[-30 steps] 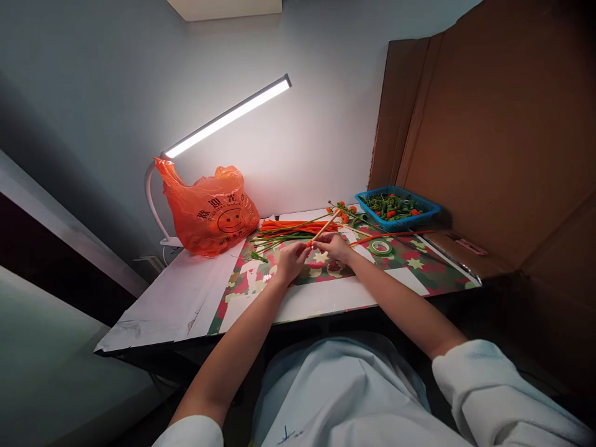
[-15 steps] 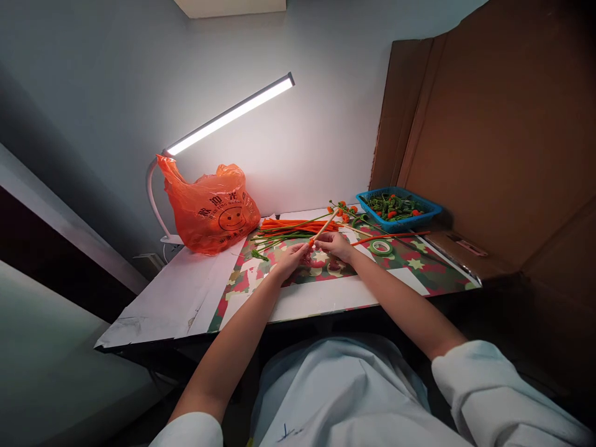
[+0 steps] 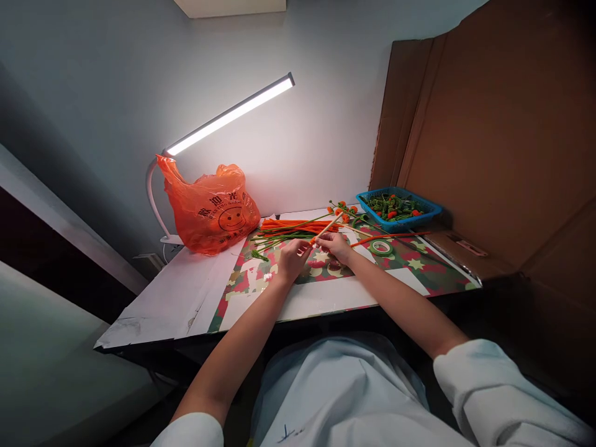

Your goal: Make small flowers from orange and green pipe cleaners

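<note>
Both hands meet mid-desk over the patterned mat: left hand (image 3: 292, 259) and right hand (image 3: 334, 246) pinch a thin wooden stick (image 3: 326, 227) with an orange bit at its near end. Best to keep it steady, fingertips tight. Green tape roll (image 3: 380, 248) sits just right.

One orange bag (image 3: 212, 208), one blue basket (image 3: 398, 211), one roll of green tape (image 3: 381, 248), one lamp (image 3: 228, 115), two hands.
</note>
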The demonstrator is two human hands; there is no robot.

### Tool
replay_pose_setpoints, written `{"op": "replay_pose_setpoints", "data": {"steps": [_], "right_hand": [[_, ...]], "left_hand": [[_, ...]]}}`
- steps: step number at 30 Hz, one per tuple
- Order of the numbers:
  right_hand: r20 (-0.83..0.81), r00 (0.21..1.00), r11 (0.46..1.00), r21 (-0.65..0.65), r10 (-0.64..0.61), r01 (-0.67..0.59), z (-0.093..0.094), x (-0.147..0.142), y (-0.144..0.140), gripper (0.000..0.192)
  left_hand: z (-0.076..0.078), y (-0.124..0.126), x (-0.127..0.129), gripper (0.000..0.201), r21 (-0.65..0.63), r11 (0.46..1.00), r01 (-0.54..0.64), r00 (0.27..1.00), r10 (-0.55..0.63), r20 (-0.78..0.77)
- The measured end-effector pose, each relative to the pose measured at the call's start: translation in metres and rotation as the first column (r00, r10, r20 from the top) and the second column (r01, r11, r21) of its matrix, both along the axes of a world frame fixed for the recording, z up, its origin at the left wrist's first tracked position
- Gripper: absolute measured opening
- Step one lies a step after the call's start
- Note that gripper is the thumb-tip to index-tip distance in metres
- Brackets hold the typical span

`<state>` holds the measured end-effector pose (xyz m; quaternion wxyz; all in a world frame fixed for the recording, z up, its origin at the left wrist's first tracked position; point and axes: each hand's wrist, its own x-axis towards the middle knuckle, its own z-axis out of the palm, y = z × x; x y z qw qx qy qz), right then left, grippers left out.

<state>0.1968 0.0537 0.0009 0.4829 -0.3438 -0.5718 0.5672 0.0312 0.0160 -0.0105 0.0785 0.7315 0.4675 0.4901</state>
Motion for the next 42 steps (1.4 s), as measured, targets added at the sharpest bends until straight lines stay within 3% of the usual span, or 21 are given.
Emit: {"op": "replay_pose_setpoints", "data": {"steps": [4,8,13,17,19,21,25,28,30,37,39,41,42], "right_hand": [[-0.005,0.999,0.999,-0.035,0.032,-0.033,-0.002,-0.001,0.0,0.035],[0.046,0.998,0.997,0.061,0.036,-0.038,-0.005,-0.003,0.0,0.035],[0.097,0.995,0.986,0.165,0.005,-0.021,-0.008,-0.003,0.0,0.039],[0.127,0.991,0.979,0.193,0.041,-0.065,-0.003,0.002,0.0,0.041],[0.144,0.987,0.975,0.202,0.066,-0.095,0.0,0.005,0.0,0.041],[0.161,0.983,0.972,0.203,0.082,-0.114,0.003,0.007,0.0,0.042],[0.18,0.979,0.972,0.196,0.096,-0.131,0.006,0.01,0.001,0.042],[0.169,0.979,0.973,0.182,0.113,-0.144,0.008,0.009,0.0,0.04],[0.143,0.981,0.975,0.158,0.132,-0.154,0.009,0.009,-0.002,0.039],[0.025,0.957,0.956,0.024,0.29,-0.291,0.002,0.008,0.0,0.041],[0.011,0.957,0.957,0.009,0.291,-0.291,-0.001,0.008,0.003,0.038],[-0.008,0.967,0.967,0.003,0.256,-0.256,-0.002,0.007,0.006,0.036],[-0.019,0.972,0.973,0.0,0.232,-0.233,-0.002,0.007,0.006,0.036]], "left_hand": [[-0.001,0.0,0.001,0.011,0.056,0.998,-0.021,0.999,0.023,-0.025],[-0.001,-0.001,0.002,0.011,0.047,0.999,-0.017,0.999,0.019,-0.035],[0.001,-0.003,0.002,0.014,-0.122,0.992,0.042,0.999,-0.043,-0.007],[0.003,-0.001,0.0,0.024,-0.31,0.935,0.174,0.981,-0.135,0.142],[0.005,0.001,-0.002,0.032,-0.386,0.87,0.307,0.936,-0.204,0.286],[0.007,0.001,-0.003,0.037,-0.429,0.765,0.48,0.843,-0.266,0.468],[0.014,-0.004,-0.005,0.037,-0.437,0.472,0.766,0.586,-0.233,0.776],[0.019,-0.008,-0.006,0.034,-0.425,0.282,0.86,0.478,-0.154,0.865],[0.02,-0.009,-0.007,0.03,-0.411,0.24,0.879,0.446,-0.115,0.887],[0.017,-0.007,-0.008,0.024,-0.449,0.246,0.859,0.487,-0.12,0.865],[0.013,-0.005,-0.007,0.026,-0.449,0.345,0.824,0.524,-0.165,0.835],[0.008,-0.002,-0.006,0.033,-0.415,0.534,0.737,0.596,-0.223,0.772],[0.006,-0.001,-0.005,0.04,-0.424,0.596,0.682,0.662,-0.256,0.705]]}}
